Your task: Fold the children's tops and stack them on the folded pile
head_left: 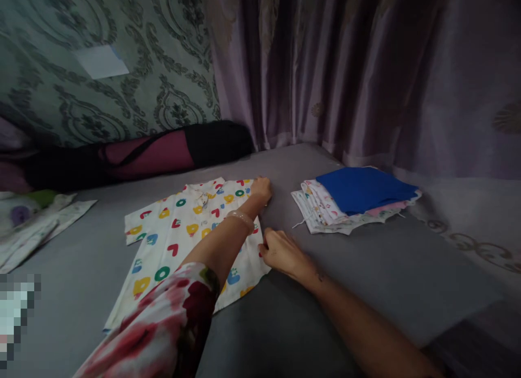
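Note:
A small white short-sleeved shirt (185, 223) with a collar and a print of red, yellow, green and blue shapes lies spread out on a grey bed surface (252, 340). Across it reaches my left arm, in a floral sleeve with a bracelet at the wrist. My left hand (261, 189) is closed on the shirt's far right sleeve. Lower down, my right hand (285, 253) pinches the right side edge of the same shirt. The fingertips of both hands are partly hidden.
To the right sits a stack of folded clothes (325, 207) topped by a blue folded garment (362, 188). More clothes (36, 231) lie at the left. A long black and maroon bag (163, 153) rests against the patterned wall. Purple curtains (334, 69) hang behind.

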The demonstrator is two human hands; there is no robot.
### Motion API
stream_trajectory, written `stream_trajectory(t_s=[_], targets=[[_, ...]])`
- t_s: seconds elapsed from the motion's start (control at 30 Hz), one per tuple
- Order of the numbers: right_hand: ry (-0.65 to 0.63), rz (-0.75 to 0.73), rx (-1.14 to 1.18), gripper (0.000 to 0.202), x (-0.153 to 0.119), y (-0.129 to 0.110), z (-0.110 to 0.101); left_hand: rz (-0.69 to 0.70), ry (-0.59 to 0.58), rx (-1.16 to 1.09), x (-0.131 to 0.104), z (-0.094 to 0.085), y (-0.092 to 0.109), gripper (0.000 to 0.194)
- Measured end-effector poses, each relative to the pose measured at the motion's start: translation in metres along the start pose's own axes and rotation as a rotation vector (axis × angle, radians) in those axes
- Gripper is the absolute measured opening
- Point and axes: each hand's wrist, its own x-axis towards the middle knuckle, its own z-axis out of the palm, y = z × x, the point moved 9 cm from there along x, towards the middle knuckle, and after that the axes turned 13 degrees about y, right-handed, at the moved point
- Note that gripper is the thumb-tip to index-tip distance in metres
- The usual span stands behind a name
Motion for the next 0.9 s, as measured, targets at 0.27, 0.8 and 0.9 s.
stream_trajectory(t_s=[0.27, 0.8, 0.9], targets=[[-0.059, -0.018, 0.061, 0.034, -0.004, -0.01, 0.004, -0.161, 0.012, -0.199, 0.024, -0.01, -0.028, 0.021], [0.019, -0.17, 0.142, 0.06, -0.022, -0.042, 0.004, -0.654, 0.207, -0.959, -0.002, -0.095, -0.153, 0.008], [0.05, -0.218, 0.166, 0.058, -0.029, -0.053, 0.003, -0.728, 0.24, -0.998, -0.015, -0.098, -0.176, 0.01]])
